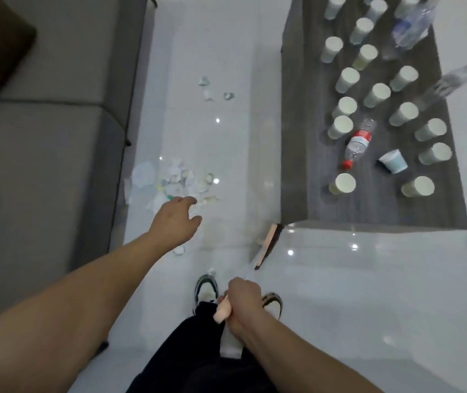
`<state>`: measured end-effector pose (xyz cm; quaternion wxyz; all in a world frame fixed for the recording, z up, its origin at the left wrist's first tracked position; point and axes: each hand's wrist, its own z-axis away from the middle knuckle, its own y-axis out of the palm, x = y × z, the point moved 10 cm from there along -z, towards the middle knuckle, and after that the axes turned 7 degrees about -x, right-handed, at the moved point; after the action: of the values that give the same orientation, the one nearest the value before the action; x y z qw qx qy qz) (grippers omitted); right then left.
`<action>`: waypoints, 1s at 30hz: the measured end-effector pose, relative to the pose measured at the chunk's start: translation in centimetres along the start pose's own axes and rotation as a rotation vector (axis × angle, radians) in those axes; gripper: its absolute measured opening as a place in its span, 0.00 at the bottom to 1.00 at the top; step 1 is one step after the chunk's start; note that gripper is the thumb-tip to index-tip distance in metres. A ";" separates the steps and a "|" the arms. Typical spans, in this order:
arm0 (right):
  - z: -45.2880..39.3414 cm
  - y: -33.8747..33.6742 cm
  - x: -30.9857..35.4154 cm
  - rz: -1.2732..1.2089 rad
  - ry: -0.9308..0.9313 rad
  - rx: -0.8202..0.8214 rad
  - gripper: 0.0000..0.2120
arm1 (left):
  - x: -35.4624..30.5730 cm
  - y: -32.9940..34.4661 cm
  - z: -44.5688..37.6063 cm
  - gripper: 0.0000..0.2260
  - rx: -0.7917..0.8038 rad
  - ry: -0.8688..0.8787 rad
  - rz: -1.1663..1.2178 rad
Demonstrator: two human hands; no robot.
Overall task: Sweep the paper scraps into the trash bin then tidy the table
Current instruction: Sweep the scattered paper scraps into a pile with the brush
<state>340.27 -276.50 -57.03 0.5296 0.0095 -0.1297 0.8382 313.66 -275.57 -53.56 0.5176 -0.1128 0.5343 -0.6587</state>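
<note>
Nearest the feet, right hand point(243, 303) fisted tight round the broom handle point(222, 312); left hand point(177, 218) open, empty. Keep the broom head point(267, 245) flat, drag toward the scraps point(175, 178) by the sofa point(42, 143), then gather the strays point(212, 90) beyond. No bin visible.

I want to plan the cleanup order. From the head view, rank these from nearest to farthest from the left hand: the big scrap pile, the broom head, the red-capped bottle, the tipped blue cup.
1. Scrap pile: on the floor just beyond the left hand.
2. Broom head: on the floor to its right, by the table corner.
3. Red-capped bottle: lying on the table.
4. Blue cup: tipped over on the table, farther right.
</note>
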 end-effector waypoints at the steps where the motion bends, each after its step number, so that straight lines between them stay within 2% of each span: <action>1: 0.4 1.7 -0.2 0.047 -0.018 0.028 0.08 | 2.6 -0.3 0.6 0.22 -0.004 -0.035 0.010; 6: 3.0 7.1 -1.3 0.208 -0.083 0.080 0.08 | 12.6 -1.5 3.9 0.21 -0.036 -0.242 0.094; 8: 3.6 7.8 -0.9 0.192 -0.110 0.059 0.11 | 14.6 -1.7 4.9 0.22 -0.043 -0.300 0.124; 11: 4.6 8.0 -0.1 0.248 -0.139 0.052 0.09 | 16.2 -2.2 6.0 0.22 -0.078 -0.356 0.191; 18: 7.6 10.3 -0.5 0.466 -0.224 0.130 0.05 | 18.0 -3.9 8.7 0.21 -0.236 -0.495 0.302; 21: 8.0 10.6 -0.9 0.526 -0.180 0.175 0.05 | 18.8 -3.8 10.8 0.19 -0.309 -0.579 0.316; 26: 7.5 9.0 0.0 0.753 -0.167 0.335 0.05 | 18.1 -1.4 16.8 0.23 -0.402 -0.804 0.335; 30: 6.6 5.0 1.1 0.991 -0.124 0.454 0.06 | 13.9 2.0 23.4 0.23 -0.513 -1.006 0.373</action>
<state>334.50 -279.08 -51.54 0.0476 0.1105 0.0347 0.9921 325.10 -300.27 -51.37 0.7705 -0.4366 0.3763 -0.2720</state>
